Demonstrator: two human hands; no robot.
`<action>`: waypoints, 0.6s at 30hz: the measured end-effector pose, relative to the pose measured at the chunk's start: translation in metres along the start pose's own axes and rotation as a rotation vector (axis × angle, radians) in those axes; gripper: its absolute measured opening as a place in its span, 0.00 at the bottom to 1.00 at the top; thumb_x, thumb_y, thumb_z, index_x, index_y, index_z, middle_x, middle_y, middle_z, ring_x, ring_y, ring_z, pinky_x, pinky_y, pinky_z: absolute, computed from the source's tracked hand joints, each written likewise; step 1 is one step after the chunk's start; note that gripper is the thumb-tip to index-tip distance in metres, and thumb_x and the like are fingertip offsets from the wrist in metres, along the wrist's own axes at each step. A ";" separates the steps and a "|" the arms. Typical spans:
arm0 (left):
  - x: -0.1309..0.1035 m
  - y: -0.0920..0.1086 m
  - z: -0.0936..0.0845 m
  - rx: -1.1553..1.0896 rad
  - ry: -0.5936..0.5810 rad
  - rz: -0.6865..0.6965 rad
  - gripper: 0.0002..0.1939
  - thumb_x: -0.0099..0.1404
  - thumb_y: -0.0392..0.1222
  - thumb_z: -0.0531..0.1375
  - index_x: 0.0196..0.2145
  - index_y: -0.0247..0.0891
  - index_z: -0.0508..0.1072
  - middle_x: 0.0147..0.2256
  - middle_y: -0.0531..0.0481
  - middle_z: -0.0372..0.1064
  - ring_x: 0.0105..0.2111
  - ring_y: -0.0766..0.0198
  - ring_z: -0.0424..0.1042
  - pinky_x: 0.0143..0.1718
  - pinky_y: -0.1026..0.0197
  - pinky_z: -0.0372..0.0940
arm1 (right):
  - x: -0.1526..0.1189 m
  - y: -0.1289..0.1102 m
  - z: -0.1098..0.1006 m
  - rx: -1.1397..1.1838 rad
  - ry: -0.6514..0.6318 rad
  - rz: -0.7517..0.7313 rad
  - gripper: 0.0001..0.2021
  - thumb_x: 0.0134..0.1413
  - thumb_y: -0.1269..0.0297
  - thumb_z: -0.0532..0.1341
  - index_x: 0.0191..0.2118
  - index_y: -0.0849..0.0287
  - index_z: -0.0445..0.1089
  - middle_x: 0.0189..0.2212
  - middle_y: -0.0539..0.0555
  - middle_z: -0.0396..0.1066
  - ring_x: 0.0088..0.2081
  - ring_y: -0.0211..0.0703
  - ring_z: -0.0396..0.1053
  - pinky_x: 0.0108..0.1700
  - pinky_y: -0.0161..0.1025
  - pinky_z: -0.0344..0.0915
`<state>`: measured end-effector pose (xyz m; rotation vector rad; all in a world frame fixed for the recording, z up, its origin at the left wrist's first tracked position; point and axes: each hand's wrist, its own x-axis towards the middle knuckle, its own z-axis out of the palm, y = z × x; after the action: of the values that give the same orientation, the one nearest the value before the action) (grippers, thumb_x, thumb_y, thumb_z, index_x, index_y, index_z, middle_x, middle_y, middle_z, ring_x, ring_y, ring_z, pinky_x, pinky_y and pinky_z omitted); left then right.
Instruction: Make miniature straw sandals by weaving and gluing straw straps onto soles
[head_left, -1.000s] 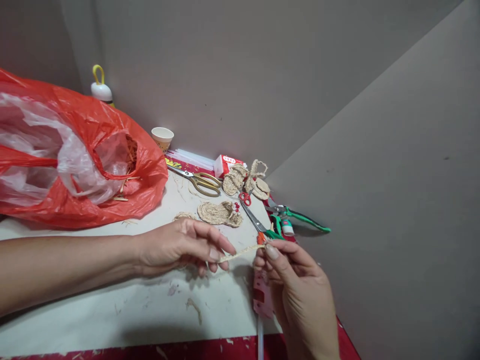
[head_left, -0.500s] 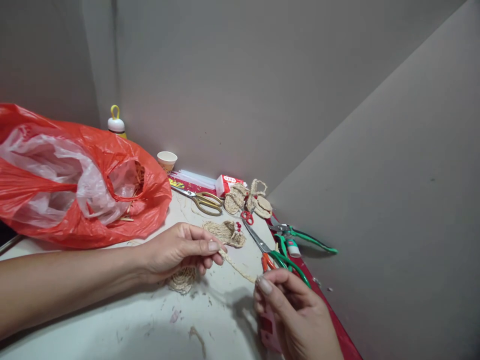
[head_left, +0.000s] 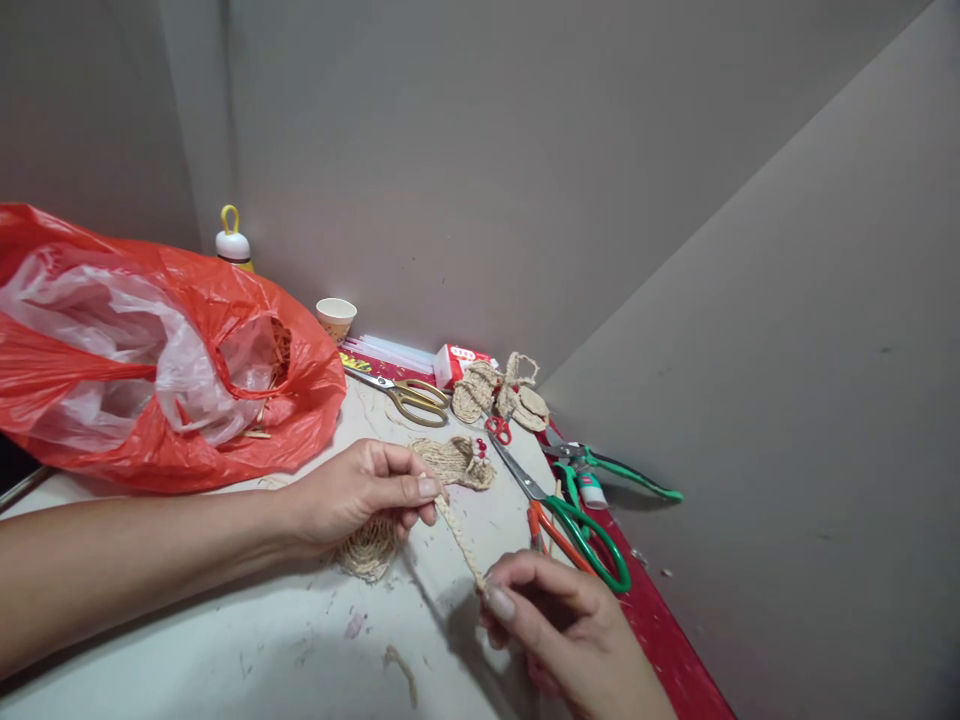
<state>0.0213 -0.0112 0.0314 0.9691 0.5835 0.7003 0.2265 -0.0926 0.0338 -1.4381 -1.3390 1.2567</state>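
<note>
A short pale braided straw cord [head_left: 460, 541] stretches between my hands above the white table. My left hand [head_left: 390, 490] pinches its upper end between thumb and fingers. At the lower end, my right hand [head_left: 544, 620] grips it with thumb and forefinger. Under my left hand lies a coiled woven straw piece [head_left: 367, 550], partly covered by the hand. Just behind is a small woven straw slipper [head_left: 454, 462] with red beads on it. Green-handled scissors [head_left: 566, 510] lie beyond my right hand, beside an orange-handled tool [head_left: 559, 535].
A red plastic bag [head_left: 300, 420] fills the left side. At the back are a paper cup [head_left: 336, 318], gold-handled scissors [head_left: 416, 400], a red-and-white box [head_left: 457, 362] and more woven straw pieces [head_left: 474, 392]. Green pruning shears [head_left: 622, 470] lie near the right wall [head_left: 787, 350].
My right hand has moved left and down, bringing the cord to a steeper slant and showing its braid more clearly. My left hand has stayed nearly in place, still pinching the cord.
</note>
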 end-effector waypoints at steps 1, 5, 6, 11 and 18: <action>-0.001 -0.001 0.000 0.030 -0.001 0.014 0.13 0.55 0.46 0.67 0.28 0.32 0.75 0.24 0.52 0.70 0.21 0.73 0.63 0.25 0.68 0.59 | 0.000 -0.001 0.001 -0.041 -0.034 -0.010 0.11 0.45 0.56 0.68 0.24 0.58 0.74 0.17 0.49 0.69 0.22 0.36 0.64 0.26 0.31 0.63; -0.003 -0.005 0.002 0.086 0.009 0.032 0.12 0.56 0.47 0.66 0.28 0.32 0.75 0.25 0.52 0.71 0.21 0.74 0.62 0.24 0.69 0.56 | -0.002 -0.002 0.003 -0.080 -0.100 0.013 0.10 0.46 0.58 0.68 0.25 0.59 0.76 0.19 0.50 0.70 0.24 0.37 0.65 0.28 0.32 0.63; -0.003 -0.006 0.003 0.092 0.019 0.037 0.13 0.57 0.48 0.65 0.27 0.32 0.76 0.24 0.51 0.71 0.21 0.73 0.62 0.24 0.68 0.56 | -0.003 -0.002 0.003 -0.065 -0.106 0.024 0.10 0.46 0.57 0.68 0.24 0.59 0.75 0.19 0.50 0.70 0.23 0.37 0.65 0.28 0.32 0.63; 0.000 -0.004 0.001 0.258 0.099 0.166 0.19 0.64 0.53 0.56 0.35 0.33 0.77 0.25 0.50 0.71 0.21 0.71 0.61 0.25 0.66 0.56 | -0.004 -0.002 0.002 0.044 -0.057 0.042 0.12 0.47 0.55 0.67 0.24 0.58 0.74 0.17 0.48 0.68 0.21 0.36 0.64 0.28 0.33 0.65; 0.013 0.032 -0.034 0.978 0.206 0.200 0.11 0.60 0.45 0.58 0.36 0.34 0.74 0.24 0.53 0.66 0.24 0.68 0.61 0.26 0.65 0.54 | 0.007 0.008 -0.007 0.039 0.168 -0.254 0.07 0.42 0.60 0.71 0.22 0.56 0.76 0.28 0.53 0.71 0.32 0.43 0.69 0.34 0.35 0.67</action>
<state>-0.0038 0.0289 0.0429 1.8931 1.0607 0.6928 0.2343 -0.0866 0.0264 -1.2710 -1.3281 0.9699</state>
